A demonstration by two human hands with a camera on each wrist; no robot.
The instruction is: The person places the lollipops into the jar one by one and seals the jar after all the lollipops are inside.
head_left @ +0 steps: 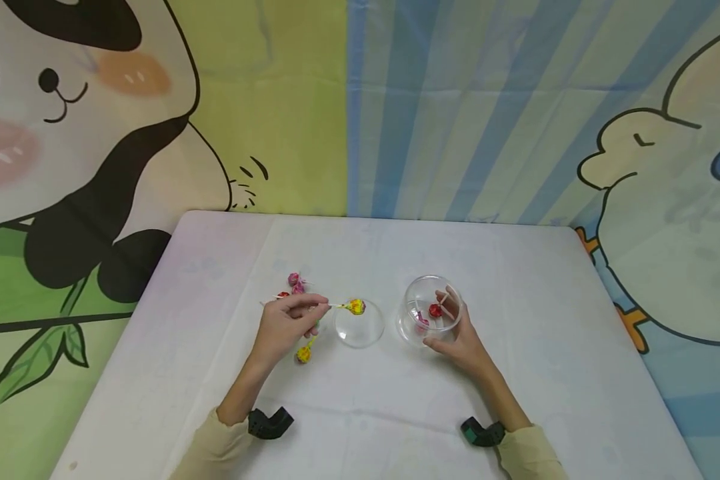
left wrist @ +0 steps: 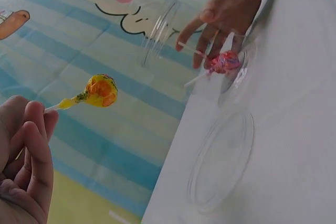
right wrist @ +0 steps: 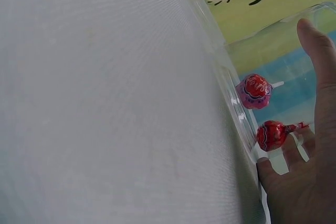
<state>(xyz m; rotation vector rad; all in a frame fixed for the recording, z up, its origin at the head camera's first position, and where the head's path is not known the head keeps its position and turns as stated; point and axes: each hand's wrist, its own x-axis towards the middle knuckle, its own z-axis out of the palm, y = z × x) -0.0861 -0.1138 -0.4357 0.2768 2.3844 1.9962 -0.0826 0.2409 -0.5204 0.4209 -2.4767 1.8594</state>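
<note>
My left hand (head_left: pixel 289 324) pinches the white stick of a yellow lollipop (head_left: pixel 355 307), held by the clear round lid (head_left: pixel 360 325) on the table; in the left wrist view the yellow candy (left wrist: pixel 101 91) points away from the fingers (left wrist: pixel 37 145). My right hand (head_left: pixel 461 339) is curled round the side of a clear jar (head_left: pixel 409 300). Inside the jar lie a red lollipop (head_left: pixel 435 311) and a pink one (head_left: pixel 422 321). The right wrist view shows the red candy (right wrist: pixel 272 136) and the pink candy (right wrist: pixel 255 91) through the jar wall, near the right hand (right wrist: pixel 302 182).
Several lollipops lie left of the lid: a pink one (head_left: pixel 294 279) at the back, others partly behind the left hand, and a yellow one (head_left: pixel 303 355) nearer the front. The white-covered table (head_left: pixel 360 427) meets a cartoon-printed backdrop (head_left: pixel 444 133).
</note>
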